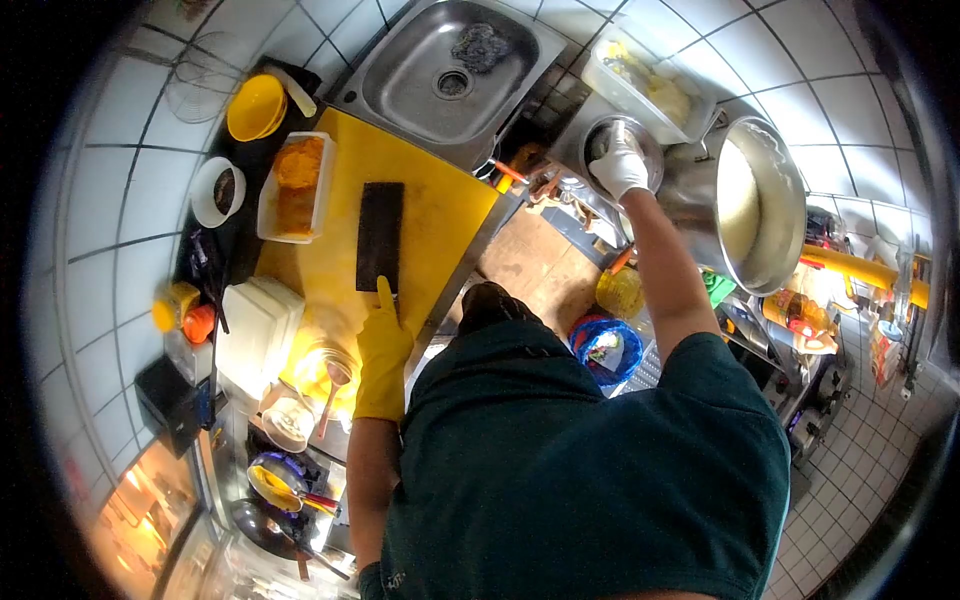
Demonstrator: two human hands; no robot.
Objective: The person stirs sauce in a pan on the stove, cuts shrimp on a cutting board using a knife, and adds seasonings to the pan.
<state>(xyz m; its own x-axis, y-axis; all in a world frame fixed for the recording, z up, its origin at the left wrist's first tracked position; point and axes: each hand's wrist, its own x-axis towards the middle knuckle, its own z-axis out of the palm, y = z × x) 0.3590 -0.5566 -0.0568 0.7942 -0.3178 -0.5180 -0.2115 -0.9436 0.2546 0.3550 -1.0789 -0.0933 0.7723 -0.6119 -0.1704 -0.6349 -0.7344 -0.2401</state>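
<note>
My left hand [385, 352], in a yellow glove, has its index finger stretched onto the near edge of a dark seaweed sheet [379, 235]. The sheet lies flat on a yellow cutting board [445, 215]. In a white glove, my right hand [620, 163] reaches over a round metal bowl [652, 160], fingers stretched forward; the bowl's contents are mostly hidden. Right of this hand stands a large steel pot [690, 205], with pale contents that look like rice [738, 205]. Left of the sheet, a white tray [264, 215] contains orange food [298, 185].
A steel sink [400, 85] lies beyond the board. Behind the bowl stands a clear plastic tub [640, 97] with pale food. Along the left are yellow bowls [255, 107], a white bowl [207, 195] and stacked white containers [258, 330]. A blue-lined bin [620, 370] stands below right.
</note>
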